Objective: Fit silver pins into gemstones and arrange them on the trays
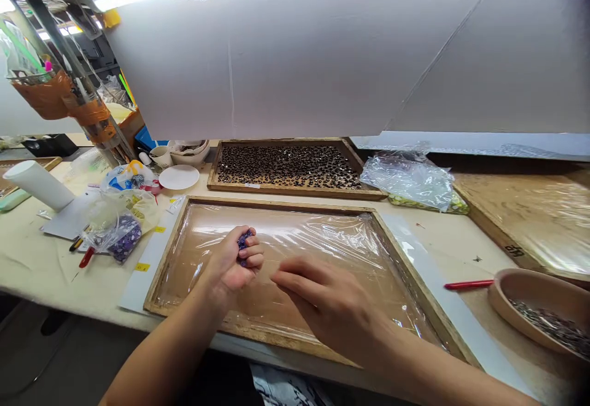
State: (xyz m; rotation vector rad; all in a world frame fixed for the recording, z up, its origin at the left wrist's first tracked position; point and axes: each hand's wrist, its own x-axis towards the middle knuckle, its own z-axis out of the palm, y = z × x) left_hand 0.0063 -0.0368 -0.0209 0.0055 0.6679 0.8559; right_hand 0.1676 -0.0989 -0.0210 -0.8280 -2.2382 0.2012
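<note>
My left hand (236, 263) is closed in a loose fist around a handful of small purple beads (244, 241), held over the near-left part of a wooden tray (175, 234) lined with clear plastic film. Beside it my right hand (322, 298) hovers flat over the tray's near middle, fingers stretched out toward the left hand and nothing visible in them. The film inside the tray shows no beads on it.
A second wooden tray (288, 166) full of dark beads lies behind. Plastic bags (408, 179) sit at the right back, a wooden bowl (520, 298) with a red pen (468, 284) at right. Bags of purple beads (120, 235), cups, a white lid and a white roll (39, 183) crowd the left.
</note>
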